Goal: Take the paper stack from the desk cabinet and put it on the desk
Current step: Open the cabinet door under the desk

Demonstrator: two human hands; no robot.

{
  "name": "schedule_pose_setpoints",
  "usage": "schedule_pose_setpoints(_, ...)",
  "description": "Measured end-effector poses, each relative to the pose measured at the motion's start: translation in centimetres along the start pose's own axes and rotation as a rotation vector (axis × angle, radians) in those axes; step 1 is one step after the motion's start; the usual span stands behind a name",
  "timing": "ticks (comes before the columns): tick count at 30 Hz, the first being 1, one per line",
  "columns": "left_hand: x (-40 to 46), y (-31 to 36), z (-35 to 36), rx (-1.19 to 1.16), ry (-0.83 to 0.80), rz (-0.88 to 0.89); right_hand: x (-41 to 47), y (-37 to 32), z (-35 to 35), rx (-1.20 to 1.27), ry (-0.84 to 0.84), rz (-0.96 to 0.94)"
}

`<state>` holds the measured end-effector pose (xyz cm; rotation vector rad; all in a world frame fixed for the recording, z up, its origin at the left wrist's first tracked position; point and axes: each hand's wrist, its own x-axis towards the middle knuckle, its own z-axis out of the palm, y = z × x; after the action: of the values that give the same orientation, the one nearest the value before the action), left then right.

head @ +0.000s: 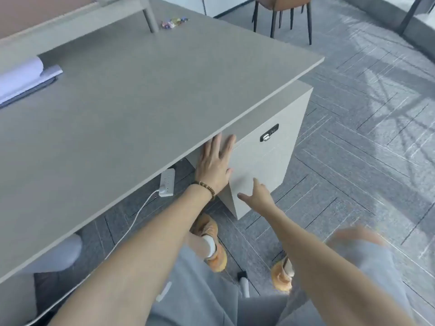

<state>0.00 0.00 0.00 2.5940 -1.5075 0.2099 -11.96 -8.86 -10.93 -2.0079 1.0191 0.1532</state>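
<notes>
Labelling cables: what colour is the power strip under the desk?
White power strip, white cord; head view.

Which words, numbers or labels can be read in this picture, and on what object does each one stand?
None can be read.
Small black lock plate on the grey desk cabinet: marks too small and blurred.
White power strip on the floor: no legible print.
White rolled paper on the grey desk: no visible text.

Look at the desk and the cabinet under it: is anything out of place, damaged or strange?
Nothing looks damaged or spilled. The cabinet is closed, with the left hand flat against its front and the right hand near its lower edge. The only untidy thing is a white power strip lying on the floor under the desk.
</notes>
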Motion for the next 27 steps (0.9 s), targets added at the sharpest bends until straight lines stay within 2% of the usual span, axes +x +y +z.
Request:
schedule_pose_setpoints(7,0.5,-0.9,3.1,-0.033,0.158,0.042,2.8,-0.6,2.1,0.215,0.077,-0.013)
schedule_pose_setpoints(15,0.9,-1.2,4.5,-0.042,0.258,0.084,4.3,-1.8,5.9,0.402,0.289,0.041)
schedule_pose_setpoints(20,0.9,-1.1,4.6,-0.038,0.289,0.078,4.9,-1.7,6.3,0.221,0.473,0.046)
schedule_pose_setpoints(27,0.5,-0.8,3.6,-0.003,0.219,0.046,3.2,-0.2,5.7,0.123,0.466,0.007)
